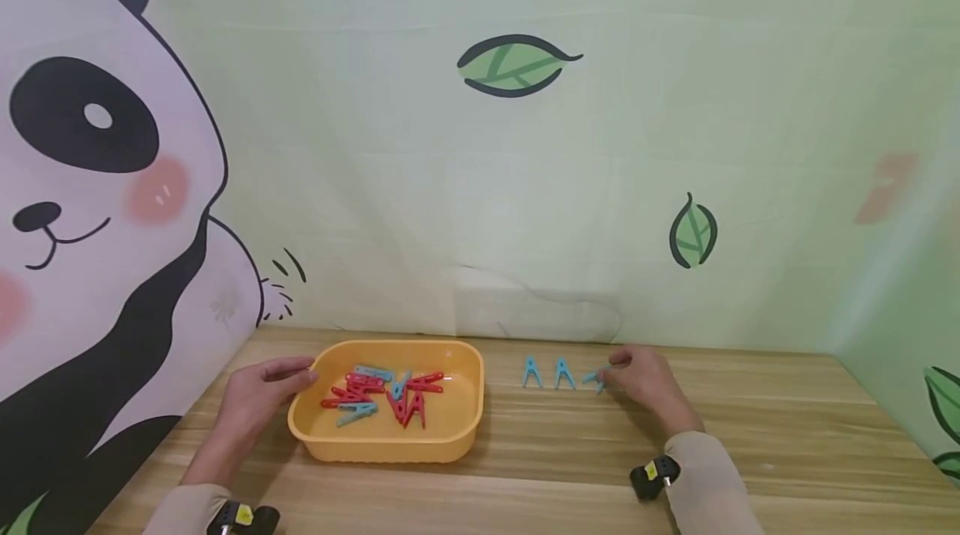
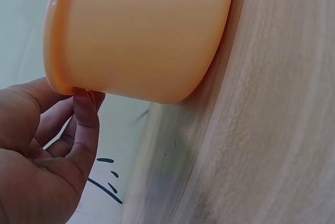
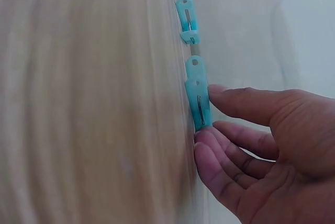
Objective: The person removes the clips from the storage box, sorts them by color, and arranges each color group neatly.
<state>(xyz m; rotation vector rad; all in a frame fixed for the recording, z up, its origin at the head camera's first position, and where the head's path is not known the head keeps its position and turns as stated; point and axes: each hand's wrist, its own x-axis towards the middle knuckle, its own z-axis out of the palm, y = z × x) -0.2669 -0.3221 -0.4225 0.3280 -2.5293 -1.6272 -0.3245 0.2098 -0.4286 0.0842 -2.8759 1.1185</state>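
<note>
My left hand [image 1: 258,393] grips the rim of a yellow plastic basin [image 1: 390,450] at its left end. In the left wrist view the fingers [image 2: 86,124] bend under that rim. Red clothespins [image 1: 415,410] and blue clothespins [image 1: 356,413] lie mixed inside the basin. On the wooden table to the right, my right hand [image 1: 647,381] pinches a blue clothespin [image 3: 198,101] between thumb and fingertips, close over the tabletop. Left of it, two more blue clothespins [image 1: 532,372] [image 1: 564,373] stand side by side, their legs spread toward me.
The wooden table [image 1: 555,460] reaches back to a pale green backdrop [image 1: 375,185] printed with leaves and a large panda [image 1: 97,185]. More printed fabric closes off the right side. A small black camera is strapped on each wrist.
</note>
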